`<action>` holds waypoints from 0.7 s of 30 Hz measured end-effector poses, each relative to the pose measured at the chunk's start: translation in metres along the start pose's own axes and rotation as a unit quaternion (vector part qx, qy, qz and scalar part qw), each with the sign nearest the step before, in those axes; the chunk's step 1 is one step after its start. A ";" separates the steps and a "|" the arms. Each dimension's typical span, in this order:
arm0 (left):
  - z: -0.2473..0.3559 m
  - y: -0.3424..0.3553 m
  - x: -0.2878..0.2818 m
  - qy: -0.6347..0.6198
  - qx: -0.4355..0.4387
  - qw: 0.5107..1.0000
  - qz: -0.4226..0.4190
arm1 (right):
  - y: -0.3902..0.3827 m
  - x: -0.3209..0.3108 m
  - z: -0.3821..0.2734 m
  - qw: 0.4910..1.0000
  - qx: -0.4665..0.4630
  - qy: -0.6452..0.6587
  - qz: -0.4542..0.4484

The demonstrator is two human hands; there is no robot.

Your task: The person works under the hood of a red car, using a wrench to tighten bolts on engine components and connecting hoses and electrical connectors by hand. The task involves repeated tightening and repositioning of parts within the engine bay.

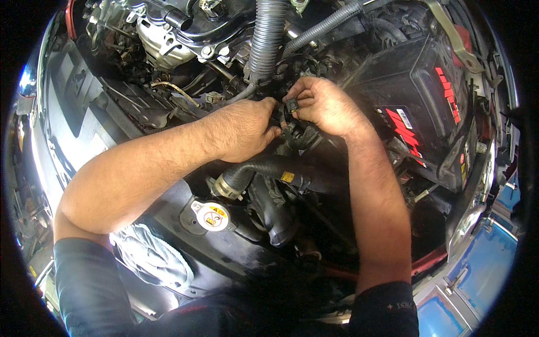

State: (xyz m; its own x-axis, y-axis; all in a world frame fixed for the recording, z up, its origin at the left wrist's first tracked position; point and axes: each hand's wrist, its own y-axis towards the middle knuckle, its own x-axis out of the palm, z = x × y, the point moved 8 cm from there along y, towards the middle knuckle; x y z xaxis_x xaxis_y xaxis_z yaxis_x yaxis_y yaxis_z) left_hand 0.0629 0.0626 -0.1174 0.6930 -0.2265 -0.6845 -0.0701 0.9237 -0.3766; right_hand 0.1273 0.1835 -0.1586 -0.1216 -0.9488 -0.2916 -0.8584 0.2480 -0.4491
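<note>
Both my hands meet deep in a car's engine bay, near the middle of the view. My right hand [321,104] pinches a small black electrical connector [292,105] between thumb and fingers. Close on its left, my left hand [251,126] is closed, its fingertips bent down among dark wiring [284,121]. What those fingertips hold, if anything, is hidden. Just above the hands, a grey corrugated hose [266,42] comes down from the top. Below the left hand runs a thick black rubber hose [255,168] with a metal clamp [225,189].
A large black battery [412,90] with red lettering stands right of my right hand. Nearer me is a round radiator cap [214,218] with a warning label. The engine with its metal heat shield [160,45] lies at the upper left. A metal bracket [453,33] crosses the upper right.
</note>
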 end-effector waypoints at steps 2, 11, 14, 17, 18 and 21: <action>-0.001 0.003 0.001 -0.012 -0.001 0.999 0.037 | 0.000 0.000 -0.001 1.000 0.001 -0.012 0.005; -0.015 0.016 0.004 -0.081 -0.080 0.991 0.066 | -0.004 0.004 -0.011 0.996 -0.002 -0.092 0.019; -0.036 0.021 0.017 -0.171 -0.178 0.969 0.017 | -0.007 0.006 -0.015 0.982 -0.006 -0.186 0.028; -0.040 0.034 0.039 -0.345 -0.172 0.922 -0.029 | -0.008 0.009 -0.020 0.967 -0.031 -0.250 0.029; -0.042 0.039 0.048 -0.416 -0.177 0.891 -0.042 | -0.008 0.008 -0.020 0.962 -0.031 -0.268 0.030; -0.048 0.052 0.057 -0.454 -0.148 0.879 -0.002 | -0.009 0.006 -0.020 0.959 -0.049 -0.275 0.040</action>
State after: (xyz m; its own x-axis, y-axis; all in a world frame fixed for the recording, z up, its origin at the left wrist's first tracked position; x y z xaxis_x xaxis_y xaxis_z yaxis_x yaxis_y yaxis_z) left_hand 0.0638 0.0834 -0.2060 0.9709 0.2350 0.0460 -0.1577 0.7722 -0.6155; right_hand 0.1242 0.1718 -0.1393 0.0685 -0.6741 -0.7355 -0.9029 0.2717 -0.3331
